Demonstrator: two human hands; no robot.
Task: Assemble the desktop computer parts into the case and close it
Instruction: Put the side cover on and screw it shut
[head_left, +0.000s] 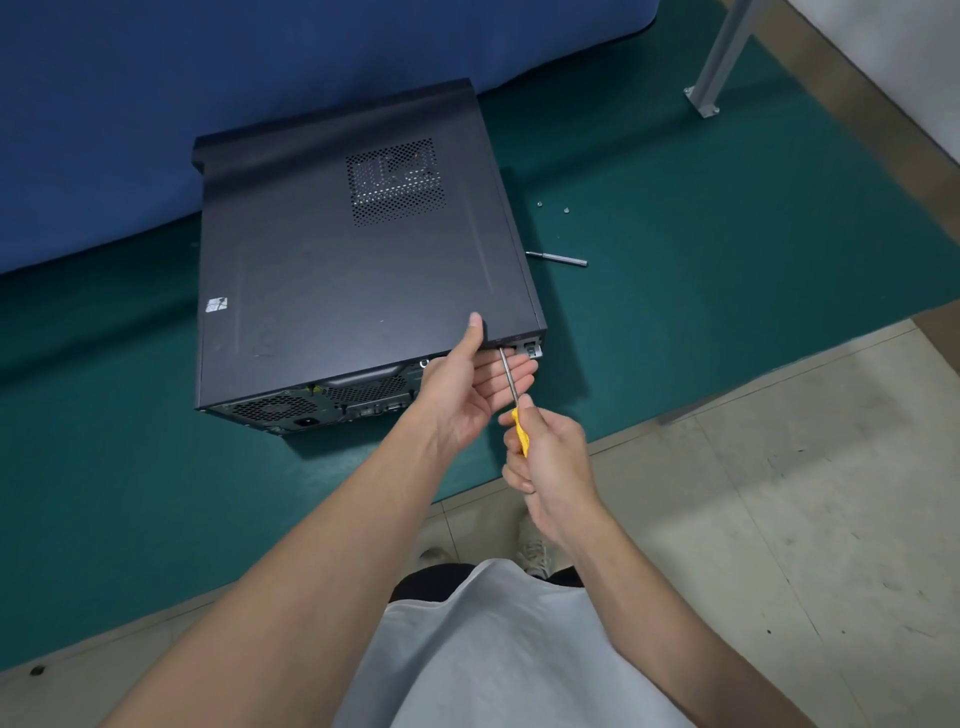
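One dark computer case is lying flat on the green mat, left of centre, its far end butting against the blue padding and its rear ports facing the person. Its side panel is sitting on top, closed over the case, showing a vent grille and a small sticker. The left hand is steadying the near right corner: its thumb is pressing down on the panel's edge while its fingers are lying straight and loose along the rear face, curling round nothing. Just to its right, the screwdriver is angling up so that its tip is meeting the top rear edge of the case. The right hand is gripping the yellow handle, fingers wrapped tightly round it. Further right, a loose metal bit is resting beside the case, two screws are lying beyond it, and a grey metal leg is standing at the mat's far corner.
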